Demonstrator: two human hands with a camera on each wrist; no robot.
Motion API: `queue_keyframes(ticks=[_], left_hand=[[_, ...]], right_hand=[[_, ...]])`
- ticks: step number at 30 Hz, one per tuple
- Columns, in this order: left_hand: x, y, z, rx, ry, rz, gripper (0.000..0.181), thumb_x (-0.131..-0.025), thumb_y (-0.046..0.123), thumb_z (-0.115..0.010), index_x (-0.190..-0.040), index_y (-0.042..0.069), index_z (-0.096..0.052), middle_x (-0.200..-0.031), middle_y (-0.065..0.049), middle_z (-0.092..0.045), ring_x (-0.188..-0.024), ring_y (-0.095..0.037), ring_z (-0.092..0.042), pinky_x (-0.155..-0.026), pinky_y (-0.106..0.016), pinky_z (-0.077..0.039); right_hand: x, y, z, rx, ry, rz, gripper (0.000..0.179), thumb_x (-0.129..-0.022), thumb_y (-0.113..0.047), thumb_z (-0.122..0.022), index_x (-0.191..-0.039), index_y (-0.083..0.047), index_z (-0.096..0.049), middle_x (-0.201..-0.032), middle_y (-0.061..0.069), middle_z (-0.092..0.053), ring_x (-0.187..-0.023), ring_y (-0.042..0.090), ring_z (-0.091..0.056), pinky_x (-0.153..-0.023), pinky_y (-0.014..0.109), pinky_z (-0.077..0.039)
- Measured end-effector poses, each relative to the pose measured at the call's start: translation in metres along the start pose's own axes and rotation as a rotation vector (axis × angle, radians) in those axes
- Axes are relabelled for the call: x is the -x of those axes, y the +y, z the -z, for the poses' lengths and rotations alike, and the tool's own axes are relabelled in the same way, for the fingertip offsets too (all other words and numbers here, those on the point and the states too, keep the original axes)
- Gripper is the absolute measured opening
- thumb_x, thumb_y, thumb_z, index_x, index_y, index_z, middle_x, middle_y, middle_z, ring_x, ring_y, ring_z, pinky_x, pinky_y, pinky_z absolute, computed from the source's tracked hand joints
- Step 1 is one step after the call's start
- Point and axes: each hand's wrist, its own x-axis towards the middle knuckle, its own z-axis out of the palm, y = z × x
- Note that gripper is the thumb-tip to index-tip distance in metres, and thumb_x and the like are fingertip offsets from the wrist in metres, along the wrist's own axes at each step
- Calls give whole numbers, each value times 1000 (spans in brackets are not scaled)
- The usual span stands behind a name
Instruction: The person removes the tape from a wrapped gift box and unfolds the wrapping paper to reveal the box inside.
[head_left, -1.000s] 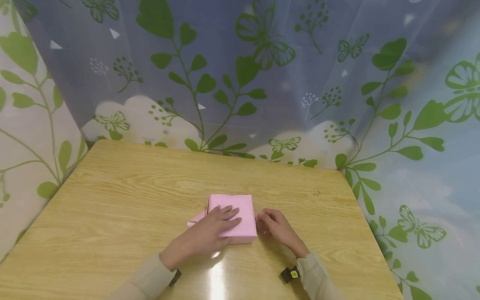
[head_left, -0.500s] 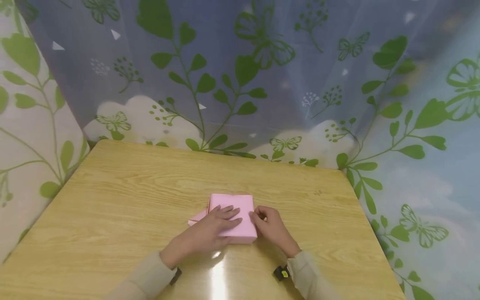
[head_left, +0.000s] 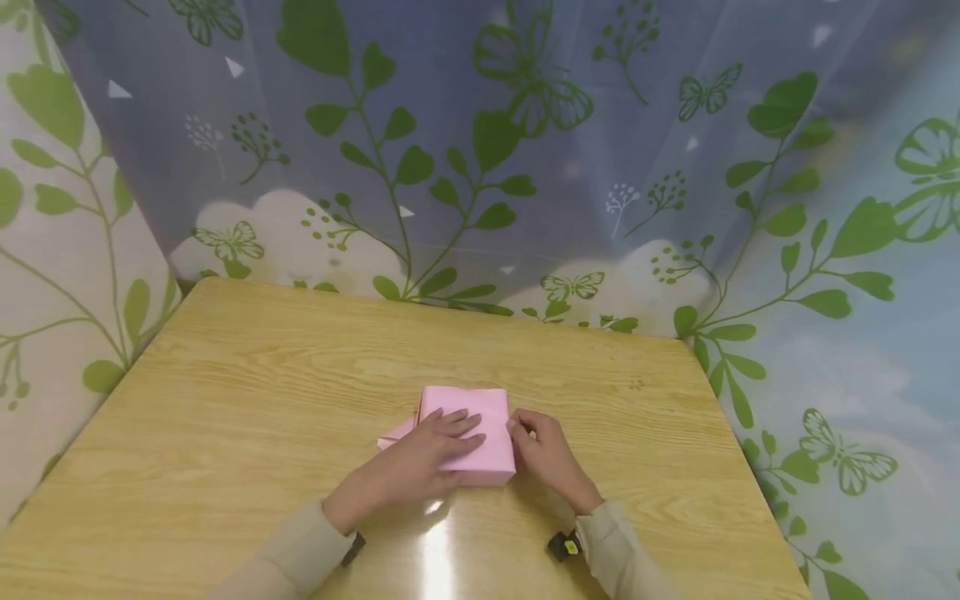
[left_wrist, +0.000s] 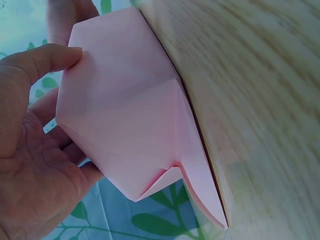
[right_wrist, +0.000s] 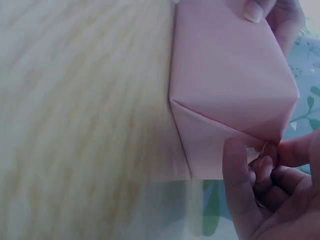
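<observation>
A box wrapped in pink paper (head_left: 491,429) lies on the wooden table. My left hand (head_left: 420,467) rests on its top, fingers spread; in the left wrist view the thumb (left_wrist: 70,56) touches the box's near side. At the right end, my right hand (head_left: 547,454) has its fingers curled close to the paper. The right wrist view shows folded paper flaps (right_wrist: 205,145) at that end, and a small shiny piece of clear tape (right_wrist: 253,150) pinched among the right fingers. On the left end, a loose paper flap (left_wrist: 202,170) sticks out, unfolded.
The yellow wood-grain table (head_left: 262,392) spreads around the box. A curtain with green leaves and butterflies (head_left: 450,167) hangs behind it and along both sides. A small black wrist camera (head_left: 564,546) sits at the right sleeve.
My right hand has come in from the right, from just beside the box to its right end. The left hand has stayed on top of the box.
</observation>
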Motion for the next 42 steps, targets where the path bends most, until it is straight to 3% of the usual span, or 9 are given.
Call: queue_keyframes(ticks=[6,12,18,24,28,32,38,42], left_hand=[[0,0,-1,13,-3,7,56,-92,23,-71,-144,5,-56,-159,-15,-40,-149,-38,-34,-124,-60,-18],[2,-1,-1,9,6,-2,57,-93,24,-70,-144,5,-56,-159,-16,-41,-149,-38,-36,-124,-59,-19],[2,-3,-1,12,21,-19,57,-93,24,-70,-144,4,-56,-159,-16,-41,-149,-39,-35,-124,-59,-18],[3,-4,-1,29,20,-19,57,-92,22,-70,-144,4,-55,-159,-17,-40,-149,-39,-35,-124,-60,-17],[4,-4,-2,34,13,-10,58,-92,24,-70,-145,5,-55,-160,-15,-39,-150,-38,-34,-125,-58,-16],[4,-4,-2,21,5,4,58,-93,26,-69,-146,7,-54,-161,-13,-38,-151,-36,-33,-125,-56,-14],[3,-5,-3,16,7,4,58,-93,27,-69,-146,7,-55,-161,-13,-38,-151,-35,-33,-125,-57,-14],[2,-4,-3,22,3,3,58,-93,26,-68,-146,7,-54,-161,-13,-38,-151,-35,-32,-126,-56,-14]], right_hand=[[0,7,0,-104,-55,-88,28,-105,-14,-51,-79,-6,-61,-69,1,-50,-65,14,-50,-56,24,-43],[1,12,3,-107,-81,-98,29,-105,-14,-51,-81,-3,-63,-75,5,-56,-74,14,-50,-64,23,-41],[-1,12,6,-106,-96,-131,34,-107,-14,-49,-80,2,-61,-70,0,-48,-68,14,-47,-59,23,-38],[-1,15,6,-119,-91,-130,35,-107,-17,-45,-83,-2,-64,-71,2,-52,-68,14,-49,-59,23,-41],[2,18,8,-121,-108,-92,30,-105,-20,-49,-88,-1,-66,-76,7,-60,-65,14,-52,-55,23,-44],[3,18,12,-54,-109,-17,18,-100,-18,-62,-89,-6,-69,-79,6,-65,-66,11,-54,-54,21,-44],[3,13,16,-17,-81,60,9,-95,-10,-67,-86,-10,-71,-70,-3,-58,-66,9,-54,-60,20,-45],[3,8,17,0,-59,64,8,-90,-5,-67,-84,-9,-71,-68,-5,-56,-65,9,-52,-60,20,-44]])
